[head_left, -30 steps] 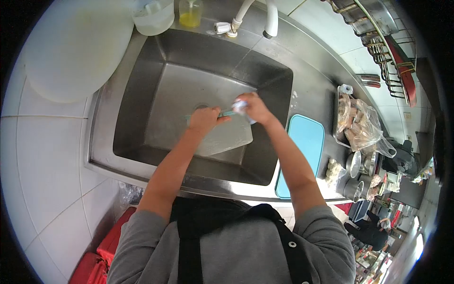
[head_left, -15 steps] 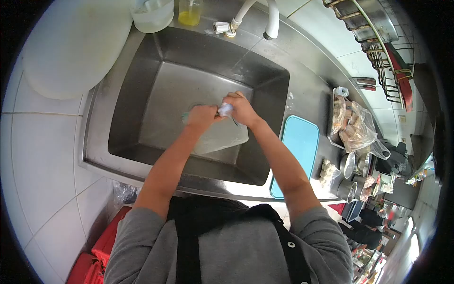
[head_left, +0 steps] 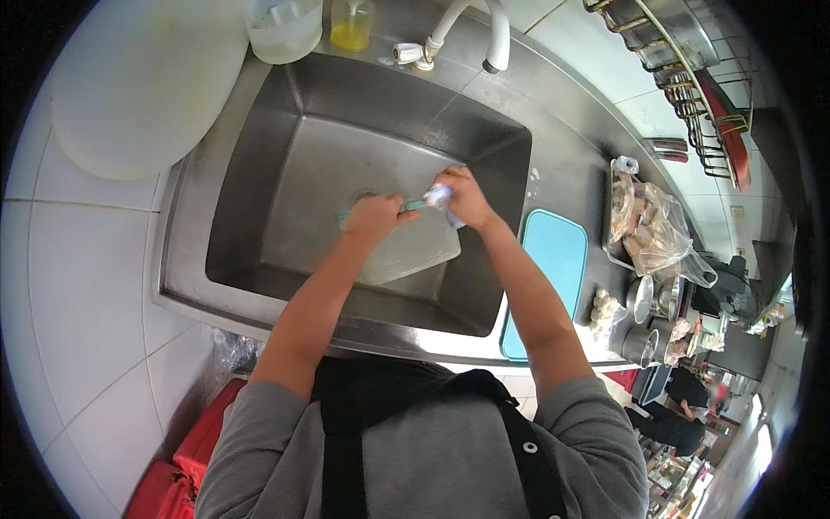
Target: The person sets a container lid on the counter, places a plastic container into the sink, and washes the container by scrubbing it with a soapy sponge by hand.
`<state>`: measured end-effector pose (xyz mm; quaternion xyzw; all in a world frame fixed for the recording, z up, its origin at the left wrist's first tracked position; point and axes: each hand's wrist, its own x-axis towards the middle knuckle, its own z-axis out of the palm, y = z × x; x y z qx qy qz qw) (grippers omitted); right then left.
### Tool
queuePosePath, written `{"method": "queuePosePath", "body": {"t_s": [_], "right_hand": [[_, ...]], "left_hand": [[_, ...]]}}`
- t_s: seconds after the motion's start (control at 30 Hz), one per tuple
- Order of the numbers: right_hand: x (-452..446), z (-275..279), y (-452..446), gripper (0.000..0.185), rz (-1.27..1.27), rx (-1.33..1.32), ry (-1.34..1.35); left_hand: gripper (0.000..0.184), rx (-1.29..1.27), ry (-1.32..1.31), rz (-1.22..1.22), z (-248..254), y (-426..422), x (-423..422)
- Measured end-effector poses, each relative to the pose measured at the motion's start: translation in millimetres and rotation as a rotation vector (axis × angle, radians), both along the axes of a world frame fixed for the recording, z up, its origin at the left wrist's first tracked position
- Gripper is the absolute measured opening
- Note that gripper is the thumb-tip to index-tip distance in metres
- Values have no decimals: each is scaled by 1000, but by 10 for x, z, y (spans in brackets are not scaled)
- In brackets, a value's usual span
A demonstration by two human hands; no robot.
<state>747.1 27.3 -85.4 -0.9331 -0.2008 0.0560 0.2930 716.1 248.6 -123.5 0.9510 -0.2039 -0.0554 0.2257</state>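
A clear plastic box with a teal rim is held over the sink floor, its see-through body reaching toward me. My left hand is closed on the teal rim, which shows on both sides of my fingers. My right hand is closed around a crumpled whitish cloth at the rim's right end. Part of the cloth hangs below my right fingers. Beneath the box lies the steel sink, its drain partly hidden by the box and my left hand.
A white faucet stands behind the sink, near a soap bottle and a white tub. On the right counter are a light blue lid, a tray of bagged food and metal bowls. People stand far right.
My right hand has moved right along the rim with the cloth, away from my left hand. More of the teal rim shows between them. The whole view has shifted slightly.
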Motion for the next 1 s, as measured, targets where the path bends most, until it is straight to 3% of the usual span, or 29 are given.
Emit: {"method": "queuePosePath", "body": {"t_s": [0.1, 0.2, 0.33, 0.5, 0.63, 0.83, 1.0], "right_hand": [[53, -38, -231, 28, -60, -59, 28], [-120, -166, 275, 23, 69, 27, -123], [15, -170, 77, 23, 82, 131, 16], [-89, -335, -81, 27, -275, 25, -135], [-184, -98, 265, 27, -613, 382, 98], [-537, -143, 455, 20, -483, 58, -345], [-690, -99, 676, 20, -494, 103, -356]], "left_hand": [[59, 34, 125, 25, 143, 12, -38], [58, -78, -38, -13, -55, -43, -49], [56, -25, -8, -8, -58, 25, -113], [51, -52, 80, 86, -50, -82, -180], [39, -32, 225, 222, 69, -205, -385], [40, -144, 198, 236, 64, -244, -486], [45, -121, 146, 255, 57, -257, -559]]}}
